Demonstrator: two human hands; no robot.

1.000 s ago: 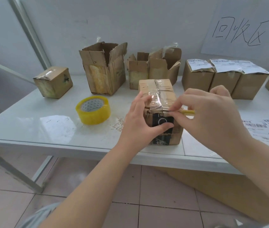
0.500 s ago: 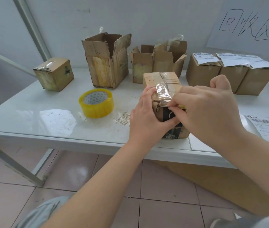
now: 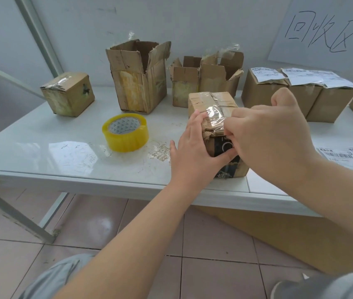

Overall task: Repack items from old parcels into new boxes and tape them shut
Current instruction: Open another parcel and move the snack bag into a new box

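The taped parcel (image 3: pixel 212 101) is seen at frame centre on the table (image 3: pixel 42 152), clasped at its left corner by the left hand (image 3: pixel 195 152), while the right hand (image 3: pixel 274 134) is curled at the crumpled front tape; whether anything is pinched cannot be told. Its cardboard is judged light, soft and tape-slick, so the side walls are best gripped.

Yellow tape roll (image 3: pixel 125 132), brown parcel (image 3: pixel 211 101)

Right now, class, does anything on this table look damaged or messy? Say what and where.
The taped parcel held by the left hand and right hand is torn and crumpled along its near top edge. The tall open box behind the tape roll has ragged flaps.
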